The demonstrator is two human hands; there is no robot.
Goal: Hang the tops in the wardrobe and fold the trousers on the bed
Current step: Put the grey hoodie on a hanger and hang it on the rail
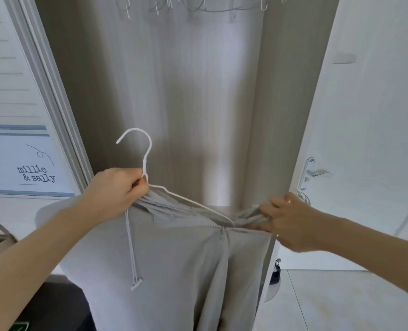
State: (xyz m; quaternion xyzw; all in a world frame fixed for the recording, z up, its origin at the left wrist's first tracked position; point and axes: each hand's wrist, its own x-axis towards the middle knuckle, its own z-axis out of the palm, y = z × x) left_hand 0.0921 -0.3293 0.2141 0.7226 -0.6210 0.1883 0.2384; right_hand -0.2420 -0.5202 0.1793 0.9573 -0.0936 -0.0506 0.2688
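A light grey zip-up top [174,259] with drawcords hangs in front of the open wardrobe [186,91]. A white wire hanger [141,149] sits partly inside its neck, hook pointing up. My left hand [117,189] grips the hanger's neck together with bunched fabric of the top. My right hand [286,220] pinches the gathered shoulder fabric at the hanger's right end. The zipper runs across just below both hands. No trousers or bed are in view.
Several empty white hangers [198,5] hang on the rail at the top of the wardrobe. The open white wardrobe door [365,115] with a handle [315,174] stands on the right. A white door with lettering [19,163] is on the left. Tiled floor [341,302] lies at the lower right.
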